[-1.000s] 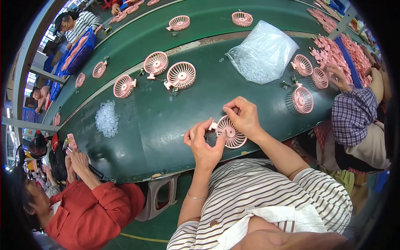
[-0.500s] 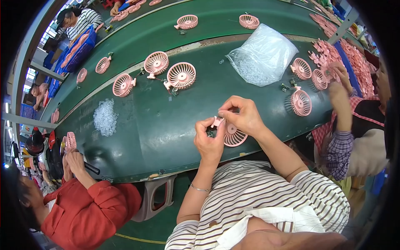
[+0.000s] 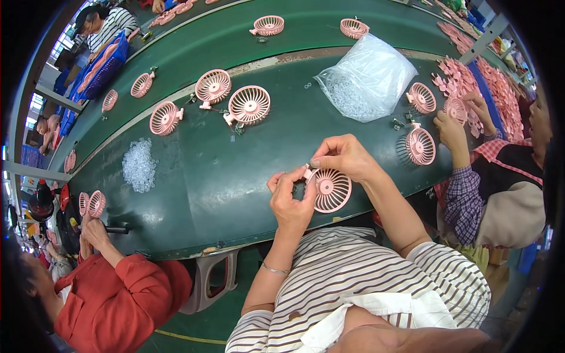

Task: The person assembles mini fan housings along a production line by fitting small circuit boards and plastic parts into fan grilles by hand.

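Near the front edge of the green work surface is a round pink fan housing (image 3: 334, 191) with slatted ribs. My left hand (image 3: 291, 200) is closed around its short pink neck, at the housing's upper left. A bit of small dark circuit board shows between the left fingers. The thumb and forefinger of my right hand (image 3: 348, 159) are pinched together at the top of that neck. Whatever lies between those right fingertips is too small to make out.
A pile of small clear plastic pieces (image 3: 140, 166) lies left, and an open clear bag (image 3: 376, 79) of them lies ahead. Several pink fan housings (image 3: 249, 105) with dangling boards stand around. Co-workers sit close on both sides; pink parts (image 3: 456, 76) are heaped far right.
My right hand's fingertips have shifted slightly at the neck, and more of the fan housing shows. The right-hand co-worker's hand has moved down to a housing. The whole view has shifted a little.
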The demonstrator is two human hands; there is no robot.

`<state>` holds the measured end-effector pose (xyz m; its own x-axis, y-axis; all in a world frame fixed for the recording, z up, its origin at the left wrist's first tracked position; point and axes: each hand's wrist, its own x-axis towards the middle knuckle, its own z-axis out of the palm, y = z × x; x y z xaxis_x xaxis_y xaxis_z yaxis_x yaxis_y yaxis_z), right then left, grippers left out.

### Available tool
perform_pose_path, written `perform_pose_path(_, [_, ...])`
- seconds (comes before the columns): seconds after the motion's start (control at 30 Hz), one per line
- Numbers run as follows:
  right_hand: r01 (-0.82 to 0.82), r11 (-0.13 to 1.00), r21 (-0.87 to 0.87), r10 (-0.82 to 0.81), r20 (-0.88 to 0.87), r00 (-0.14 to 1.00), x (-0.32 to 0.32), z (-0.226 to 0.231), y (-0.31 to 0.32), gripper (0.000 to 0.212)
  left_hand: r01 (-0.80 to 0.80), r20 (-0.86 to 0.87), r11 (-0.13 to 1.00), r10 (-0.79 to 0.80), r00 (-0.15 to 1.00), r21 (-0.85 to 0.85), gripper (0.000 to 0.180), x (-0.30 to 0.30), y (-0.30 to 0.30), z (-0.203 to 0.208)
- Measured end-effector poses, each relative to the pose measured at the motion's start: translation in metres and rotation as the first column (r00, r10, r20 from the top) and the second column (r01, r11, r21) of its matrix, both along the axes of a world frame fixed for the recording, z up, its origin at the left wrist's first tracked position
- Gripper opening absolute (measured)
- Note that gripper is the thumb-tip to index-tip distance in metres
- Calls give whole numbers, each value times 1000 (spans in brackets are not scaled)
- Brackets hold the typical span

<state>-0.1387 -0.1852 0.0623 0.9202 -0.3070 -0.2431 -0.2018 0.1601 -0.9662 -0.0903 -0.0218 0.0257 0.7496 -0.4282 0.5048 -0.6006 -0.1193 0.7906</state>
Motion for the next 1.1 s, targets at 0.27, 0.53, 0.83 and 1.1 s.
perform_pose_path(0.27, [-148, 981, -127, 138, -82, 987, 5, 10, -13, 9, 19, 22, 999, -18, 1000, -26, 27, 2, 1, -4])
perform_pose_path(0.53, [-198, 971, -137, 193, -45, 980, 3, 11, -13, 10, 42, -15, 998, -43, 999, -45, 25, 4, 1, 0])
perform_pose_path(0.83, [-88, 970, -226, 77, -61, 995, -1, 9, -1, 9, 21, 4, 999, -21, 1000, -36, 26, 2, -1, -1])
perform_pose_path(1.1, [-61, 907, -417, 67, 1, 998, -6, 16, 4, 9, 28, 39, 999, -26, 999, -39, 26, 3, -2, 1])
